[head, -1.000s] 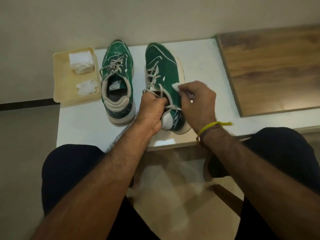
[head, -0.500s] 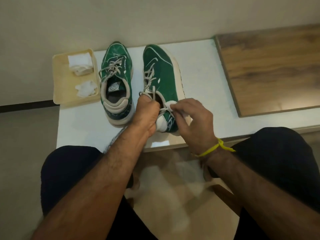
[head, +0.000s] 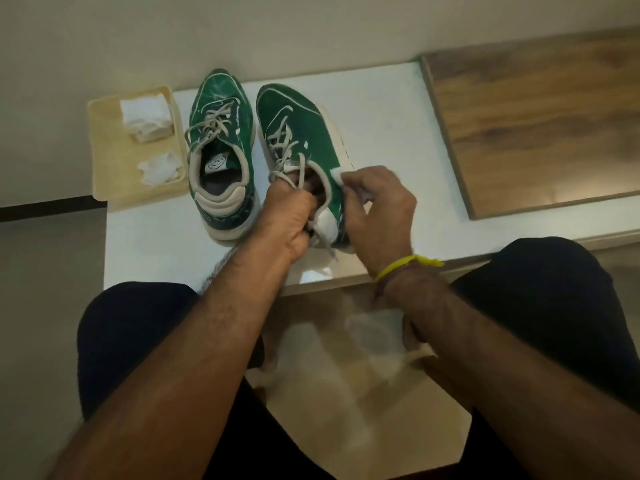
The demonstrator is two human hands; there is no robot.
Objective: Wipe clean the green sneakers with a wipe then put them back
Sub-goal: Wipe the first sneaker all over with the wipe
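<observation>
Left hand grips the sneaker; right hand presses wipe.

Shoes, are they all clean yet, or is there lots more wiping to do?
Not finished. The left hand grips the right sneaker at its opening, tilting it, while the right hand presses a wipe on its side. The left sneaker stands untouched on the white table; whether it is wiped, I cannot tell. A crumpled wipe lies in the tray. Putting both back remains.
</observation>
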